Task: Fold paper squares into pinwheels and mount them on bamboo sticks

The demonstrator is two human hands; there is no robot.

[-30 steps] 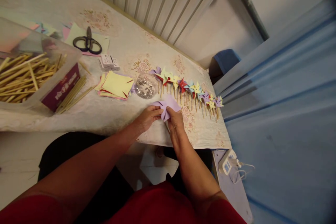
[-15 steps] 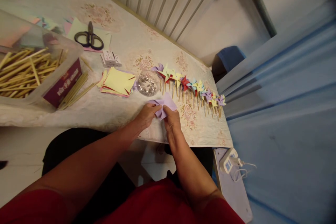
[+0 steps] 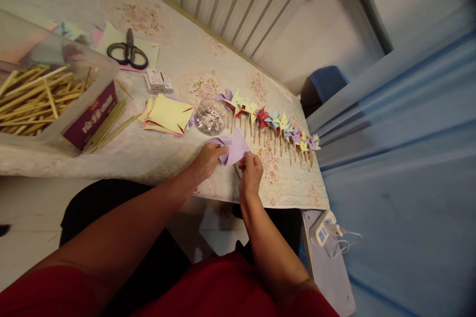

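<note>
A purple paper sheet [image 3: 237, 147], partly folded in at its left side, is between my hands above the near edge of the table. My left hand [image 3: 208, 158] pinches its left part, thumb on top. At its lower right corner, my right hand [image 3: 251, 171] has its fingers closed on the paper's edge. A thin stick [image 3: 237, 171] shows just below the paper, between the hands. Right behind the paper sits a clear round dish [image 3: 210, 118] of small shiny pins. To the left lies a stack of cut yellow paper squares [image 3: 168, 114].
Finished paper pinwheels [image 3: 273, 121] on sticks lie in a row at the right. Left are a plastic box [image 3: 55, 131] of sticks, loose sticks [image 3: 106, 129], scissors [image 3: 128, 52] and small boxes [image 3: 158, 80]. A power strip [image 3: 324, 228] lies beyond the table's right corner.
My right hand has moved from the paper's middle to its lower right corner. The fold it held has opened out flatter. My left hand keeps its pinch.
</note>
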